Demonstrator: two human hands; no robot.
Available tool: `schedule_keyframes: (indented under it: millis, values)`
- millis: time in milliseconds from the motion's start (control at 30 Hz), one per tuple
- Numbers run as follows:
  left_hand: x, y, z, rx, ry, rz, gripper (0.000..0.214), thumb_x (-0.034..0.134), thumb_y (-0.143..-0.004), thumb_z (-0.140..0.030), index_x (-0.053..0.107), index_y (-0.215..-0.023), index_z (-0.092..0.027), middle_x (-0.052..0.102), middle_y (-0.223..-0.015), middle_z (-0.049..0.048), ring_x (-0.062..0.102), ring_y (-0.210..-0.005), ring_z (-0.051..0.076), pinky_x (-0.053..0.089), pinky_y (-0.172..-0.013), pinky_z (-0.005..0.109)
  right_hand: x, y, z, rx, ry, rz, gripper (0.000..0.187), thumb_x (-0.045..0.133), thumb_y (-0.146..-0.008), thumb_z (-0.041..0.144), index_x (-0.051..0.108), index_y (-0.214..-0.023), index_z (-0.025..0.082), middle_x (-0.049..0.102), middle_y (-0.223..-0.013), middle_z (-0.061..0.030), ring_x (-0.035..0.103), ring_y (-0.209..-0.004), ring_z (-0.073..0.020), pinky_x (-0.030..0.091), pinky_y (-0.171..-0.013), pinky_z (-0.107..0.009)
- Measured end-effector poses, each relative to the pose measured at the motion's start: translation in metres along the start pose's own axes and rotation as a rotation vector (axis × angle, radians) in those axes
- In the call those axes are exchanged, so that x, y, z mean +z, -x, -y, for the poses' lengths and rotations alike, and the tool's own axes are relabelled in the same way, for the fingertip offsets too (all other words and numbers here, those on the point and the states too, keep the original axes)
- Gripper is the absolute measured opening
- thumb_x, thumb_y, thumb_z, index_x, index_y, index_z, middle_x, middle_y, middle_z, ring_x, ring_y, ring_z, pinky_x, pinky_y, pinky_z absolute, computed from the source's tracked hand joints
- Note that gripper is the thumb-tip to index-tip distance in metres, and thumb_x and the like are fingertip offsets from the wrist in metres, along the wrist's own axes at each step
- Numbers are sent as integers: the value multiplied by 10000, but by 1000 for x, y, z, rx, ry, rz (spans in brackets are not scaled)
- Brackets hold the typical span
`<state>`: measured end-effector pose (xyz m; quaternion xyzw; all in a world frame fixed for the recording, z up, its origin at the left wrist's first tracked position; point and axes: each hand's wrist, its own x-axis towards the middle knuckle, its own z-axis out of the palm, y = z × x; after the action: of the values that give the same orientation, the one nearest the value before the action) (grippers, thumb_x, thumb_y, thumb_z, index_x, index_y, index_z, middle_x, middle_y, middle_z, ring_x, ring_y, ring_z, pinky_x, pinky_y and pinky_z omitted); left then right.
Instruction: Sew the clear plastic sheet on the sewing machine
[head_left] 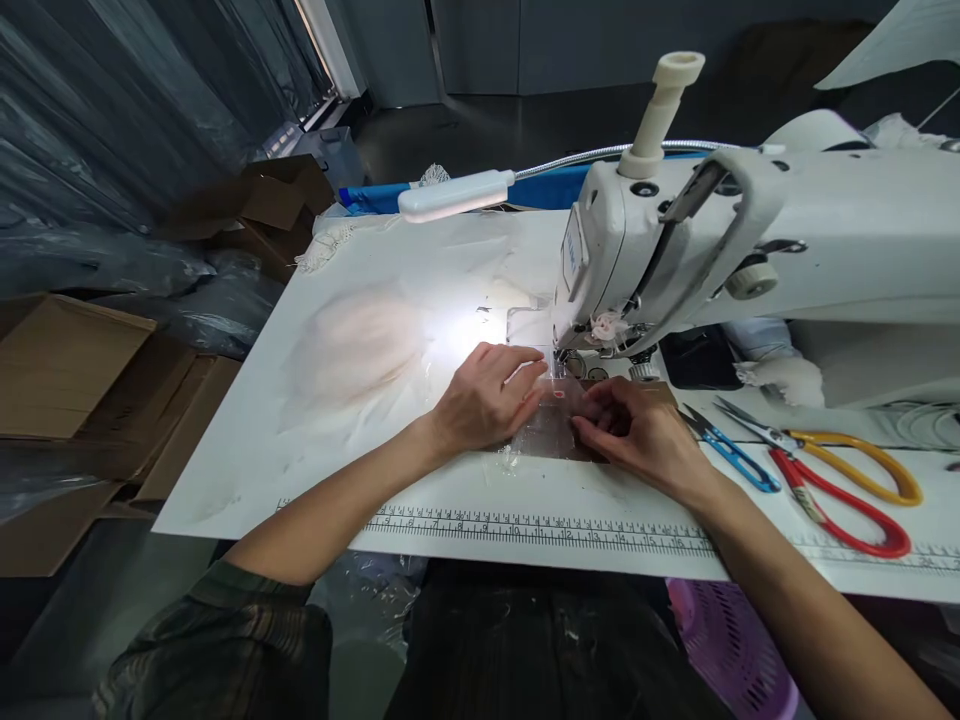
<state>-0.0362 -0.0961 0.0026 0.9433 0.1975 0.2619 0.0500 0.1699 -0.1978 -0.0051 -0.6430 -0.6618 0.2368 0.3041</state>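
one sleeve (pixel 225 650), two hands (pixel 491 395) (pixel 637 435) on sheer fabric (pixel 551 420)

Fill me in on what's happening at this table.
A person is working a piece of sheer material by hand at a white sewing machine. The left hand rests on its left side; the right hand is curled at its right side, though whether it grips is unclear. The material lies right by the needle area. A lamp lights the table, while blue snips and red-and-yellow-handled scissors lie to the right.
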Motion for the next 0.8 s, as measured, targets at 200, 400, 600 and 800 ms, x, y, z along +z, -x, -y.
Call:
schedule_keyframes:
  millis: [200, 400, 600, 800]
  values:
    - [8, -2, -15, 130, 163, 165, 231, 453, -954, -201, 579, -1145, -163, 602, -1240, 149, 572, -1135, 271, 452, -928, 466, 8, 5, 9, -220, 182, 40, 190, 491, -866, 227, 644, -970, 183, 678, -908, -90, 636, -741, -205, 481, -622, -314]
    - [5, 2, 11, 96, 306, 261, 181, 525, -919, -252, 678, -997, -195, 681, -1094, 96, 636, -965, 210, 480, -903, 433, -19, -13, 5, -209, 81, 202, 210, 511, -869, 267, 701, -937, 210, 707, -808, -36, 628, -683, -168, 469, -633, -282]
    - [3, 0, 12, 104, 189, 211, 199, 504, -935, -293, 684, -876, -231, 706, -1026, 47, 629, -878, 176, 440, -914, 431, -18, -25, -8, -75, 185, 150, 318, 457, -912, 365, 706, -1061, 234, 655, -673, -4, 556, -551, -142, 386, -528, -258]
    - [-5, -6, 0, 194, 222, 297, 292, 468, -944, -248, 615, -693, -224, 702, -892, 47, 618, -821, 186, 427, -924, 454, 2, -18, -10, -396, 395, 94, 361, 449, -924, 332, 623, -1236, 279, 635, -1031, -91, 584, -788, -208, 388, -600, -292]
